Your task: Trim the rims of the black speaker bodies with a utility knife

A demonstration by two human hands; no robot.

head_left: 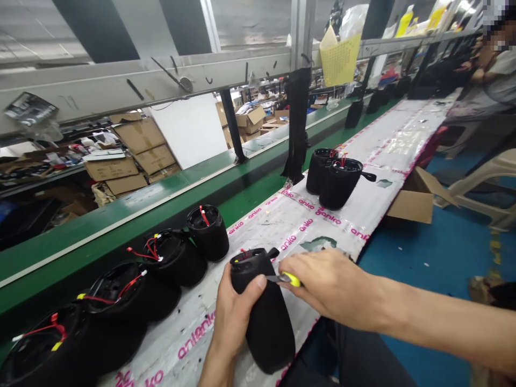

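A black fabric-covered cylinder [268, 322] leans over the table's near edge, its open end up and a short black loop near the rim. My left hand [237, 306] is wrapped round its upper left side, thumb across the front. In my right hand [326, 282] is a yellow-handled knife [291, 279], its blade pointing left at the fabric just below the rim, close to my left thumb. Whether the blade touches the fabric is hard to tell. Red wires show inside the cylinder's open end.
Several black cylinders with red wires [207, 234] line the left side of the white-covered table [290, 228]. Two more [341, 185] stand farther along. Behind runs a green ledge [161, 188] with a metal post [297, 123]. A cardboard box [411, 201] and a person [497, 70] are at right.
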